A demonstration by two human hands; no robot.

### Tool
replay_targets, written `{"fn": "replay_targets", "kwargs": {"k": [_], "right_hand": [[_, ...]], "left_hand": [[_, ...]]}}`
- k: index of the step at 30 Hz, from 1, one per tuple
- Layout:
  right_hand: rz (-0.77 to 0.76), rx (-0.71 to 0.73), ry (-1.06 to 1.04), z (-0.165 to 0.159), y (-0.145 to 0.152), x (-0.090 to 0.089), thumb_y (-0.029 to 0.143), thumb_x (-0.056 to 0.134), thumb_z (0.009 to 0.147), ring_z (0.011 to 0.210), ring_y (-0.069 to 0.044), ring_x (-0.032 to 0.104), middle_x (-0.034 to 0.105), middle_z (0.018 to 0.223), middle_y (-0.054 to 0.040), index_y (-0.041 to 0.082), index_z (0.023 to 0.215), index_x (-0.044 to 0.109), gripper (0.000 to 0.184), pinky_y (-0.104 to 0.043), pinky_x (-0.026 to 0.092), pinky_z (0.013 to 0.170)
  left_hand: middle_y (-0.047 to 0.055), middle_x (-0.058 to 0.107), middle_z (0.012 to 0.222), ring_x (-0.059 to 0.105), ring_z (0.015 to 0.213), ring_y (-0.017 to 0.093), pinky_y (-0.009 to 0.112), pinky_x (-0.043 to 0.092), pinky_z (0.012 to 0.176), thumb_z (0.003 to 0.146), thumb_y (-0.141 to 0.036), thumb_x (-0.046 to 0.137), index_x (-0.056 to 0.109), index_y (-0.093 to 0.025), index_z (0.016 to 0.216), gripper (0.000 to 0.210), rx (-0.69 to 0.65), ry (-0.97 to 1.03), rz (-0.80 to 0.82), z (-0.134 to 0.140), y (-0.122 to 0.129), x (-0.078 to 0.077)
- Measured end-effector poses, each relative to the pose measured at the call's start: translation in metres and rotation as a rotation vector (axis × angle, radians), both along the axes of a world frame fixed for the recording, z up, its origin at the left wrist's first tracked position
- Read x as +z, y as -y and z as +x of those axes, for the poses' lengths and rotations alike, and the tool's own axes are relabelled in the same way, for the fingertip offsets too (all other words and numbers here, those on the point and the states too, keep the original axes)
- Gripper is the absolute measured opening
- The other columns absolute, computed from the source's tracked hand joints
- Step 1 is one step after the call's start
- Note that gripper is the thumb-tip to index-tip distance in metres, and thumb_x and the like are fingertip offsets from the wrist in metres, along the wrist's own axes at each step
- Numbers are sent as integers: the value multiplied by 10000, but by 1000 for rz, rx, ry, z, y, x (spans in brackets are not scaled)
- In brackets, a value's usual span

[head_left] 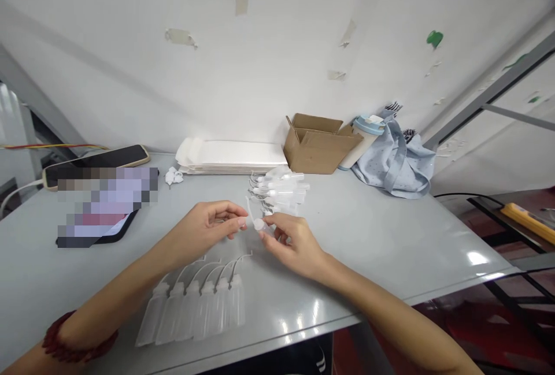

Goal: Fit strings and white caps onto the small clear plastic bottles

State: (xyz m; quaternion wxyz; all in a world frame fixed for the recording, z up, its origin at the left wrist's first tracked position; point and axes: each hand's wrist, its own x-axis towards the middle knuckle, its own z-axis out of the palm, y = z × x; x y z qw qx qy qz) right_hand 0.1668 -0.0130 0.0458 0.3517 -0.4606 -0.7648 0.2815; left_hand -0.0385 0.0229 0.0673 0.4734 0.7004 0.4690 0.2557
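Observation:
In my right hand (295, 242) is a small translucent plastic bottle (259, 225), pinched between thumb and fingers, with its round top turned toward me. A thin pale strip stands up from that top. Close to its left, my left hand (219, 222) has thumb and forefinger drawn together; a small whitish bit seems to show at the tips, too small to name. Below the left hand lies a row of several translucent bottles (191, 314) with thin curved strips at their necks. Beyond the right hand is a heap of similar bottles (284, 190).
Behind the heap are a stack of flat white boxes (234, 155) and an open cardboard box (321, 144). A lidded cup (362, 138) and a blue cloth bag (399, 161) stand to the right. Two phones, one a black phone (99, 164), lie left beside a crumpled tissue (174, 175).

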Motion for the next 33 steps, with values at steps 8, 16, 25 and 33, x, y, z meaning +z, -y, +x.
{"fn": "replay_targets", "kwargs": {"k": [8, 16, 25, 33], "right_hand": [[-285, 117, -136, 1, -5, 5, 359, 489, 903, 655, -113, 486, 570, 759, -15, 145, 870, 669, 282, -246, 373, 599], [-425, 92, -360, 0, -6, 4, 408, 561, 856, 643, -121, 505, 613, 732, -14, 152, 957, 589, 276, -255, 361, 613], [-715, 150, -583, 2, -9, 6, 471, 550, 863, 416, -48, 242, 550, 594, 52, 205, 864, 443, 287, -206, 151, 435], [-642, 172, -589, 2, -8, 6, 468, 555, 866, 445, -59, 316, 550, 587, 51, 212, 857, 429, 286, -199, 181, 439]], "left_hand": [[23, 702, 984, 634, 953, 211, 302, 524, 835, 821, -398, 584, 699, -241, 862, 199, -126, 126, 68, 1, 2, 2], [19, 704, 949, 647, 901, 192, 278, 531, 807, 792, -406, 623, 688, -224, 835, 199, -35, 92, 57, 4, 6, 0], [28, 713, 919, 649, 869, 177, 254, 536, 779, 815, -325, 594, 703, -220, 844, 154, -54, 160, 247, 10, 10, -1], [1, 659, 703, 621, 614, 152, 244, 529, 586, 853, -468, 520, 694, -213, 801, 312, -66, 26, 26, 9, 11, 1]]}}
